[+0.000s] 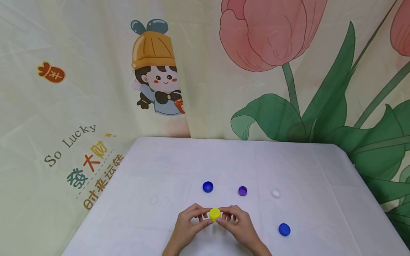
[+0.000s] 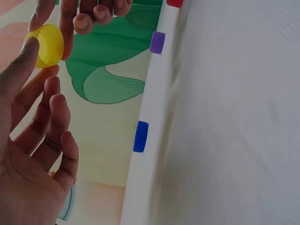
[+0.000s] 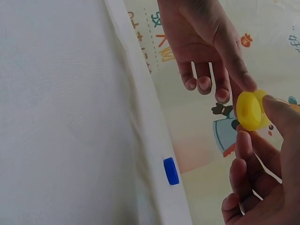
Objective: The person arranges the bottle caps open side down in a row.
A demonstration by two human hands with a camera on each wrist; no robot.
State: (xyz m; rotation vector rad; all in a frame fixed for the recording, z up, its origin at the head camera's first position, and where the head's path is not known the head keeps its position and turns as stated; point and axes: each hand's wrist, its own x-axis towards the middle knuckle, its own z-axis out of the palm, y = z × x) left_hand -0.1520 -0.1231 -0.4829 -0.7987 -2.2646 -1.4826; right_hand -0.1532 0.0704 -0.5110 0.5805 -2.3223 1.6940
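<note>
A yellow bottle cap (image 1: 215,214) is held between both hands above the white table. My left hand (image 1: 189,224) pinches its left side with thumb and forefinger, the other fingers loosely bent. On the opposite side my right hand (image 1: 239,224) pinches it the same way. In the left wrist view the yellow cap (image 2: 49,45) shows its hollow side, as does the cap (image 3: 251,110) in the right wrist view. Beyond the hands lie a dark blue cap (image 1: 208,187) and a purple cap (image 1: 242,191), both with hollow sides up.
A clear whitish cap (image 1: 276,193) lies right of the purple one. Nearer, to the right, is another blue cap (image 1: 284,229). A red piece (image 2: 175,2) shows at the left wrist view's top edge. Behind the white tabletop (image 1: 153,153) hangs a printed curtain (image 1: 205,71).
</note>
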